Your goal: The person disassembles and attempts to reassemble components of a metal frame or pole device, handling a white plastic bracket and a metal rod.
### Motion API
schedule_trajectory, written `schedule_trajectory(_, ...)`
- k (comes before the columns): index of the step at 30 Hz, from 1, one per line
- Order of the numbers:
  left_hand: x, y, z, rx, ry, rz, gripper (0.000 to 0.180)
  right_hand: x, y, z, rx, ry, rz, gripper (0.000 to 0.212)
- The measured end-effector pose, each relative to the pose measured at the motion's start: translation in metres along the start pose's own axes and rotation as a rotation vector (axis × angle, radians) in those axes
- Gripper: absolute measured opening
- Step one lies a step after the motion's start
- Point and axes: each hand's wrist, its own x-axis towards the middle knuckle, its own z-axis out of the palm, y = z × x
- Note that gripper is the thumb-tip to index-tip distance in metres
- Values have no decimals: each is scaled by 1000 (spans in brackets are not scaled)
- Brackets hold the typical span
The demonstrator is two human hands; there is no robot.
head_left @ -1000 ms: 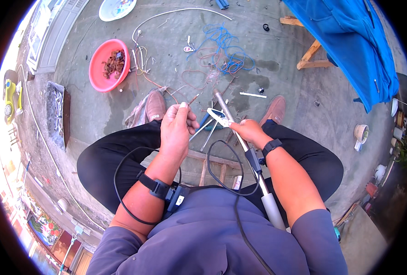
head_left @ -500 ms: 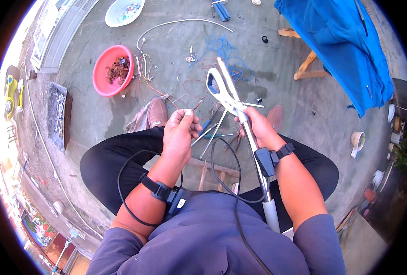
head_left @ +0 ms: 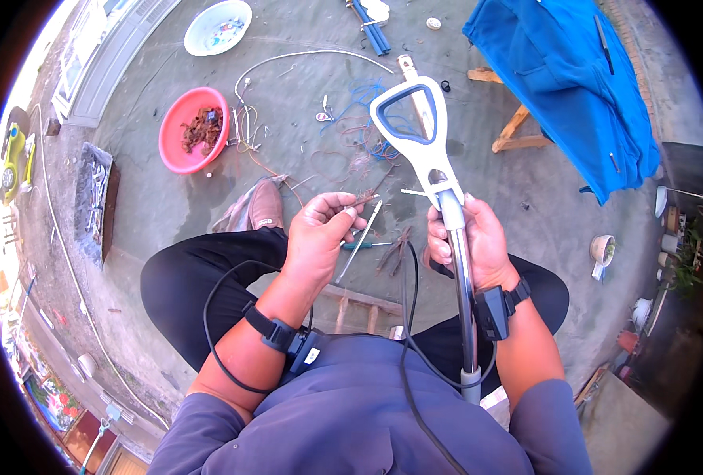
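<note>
My right hand [head_left: 478,241] is wrapped round a chrome tube [head_left: 465,293] just below its white loop handle [head_left: 440,162], which has a dark grey inner rim. The tube runs down towards my lap, ending in a grey sleeve. My left hand [head_left: 320,237] is closed, thumb against fingers, pinching a thin brownish strip [head_left: 365,201] whose exact kind I cannot make out. Between my hands, on the ground, lie a pale thin rod [head_left: 361,240], a green-handled screwdriver [head_left: 355,245] and dark pliers [head_left: 396,252]. A black cable hangs in loops from my wrist straps.
On the left stand a pink basin [head_left: 166,131] with brown scraps, a white basin [head_left: 190,39] and a metal tray of tools [head_left: 106,237]. Blue wire [head_left: 363,96] and a pale hose [head_left: 312,53] lie ahead. A blue cloth [head_left: 557,87] covers a wooden stand [head_left: 518,127] at right.
The tube has swung right and turned, so its loop handle faces me more fully. My right hand has moved right and slightly nearer. My left hand has shifted little and still pinches.
</note>
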Motion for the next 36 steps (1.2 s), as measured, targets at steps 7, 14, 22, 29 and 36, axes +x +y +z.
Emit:
schedule_trajectory(7,-12,6,15,116,-157,14,20,-16,3,5,90,-49,-56,57)
schedule_trajectory(14,-17,6,25,187,-197,-7,20,-12,15,6,103,-78,-14,56)
schedule_trajectory(22,-17,4,26,217,-202,-22,20,-12,15,5,125,-80,-23,56)
schedule_trajectory(29,-16,1,25,225,-209,-17,18,-10,16,5,100,-76,-25,55)
schedule_trajectory(36,-12,-2,24,241,-166,-20,18,-9,16,1,97,-71,-38,55)
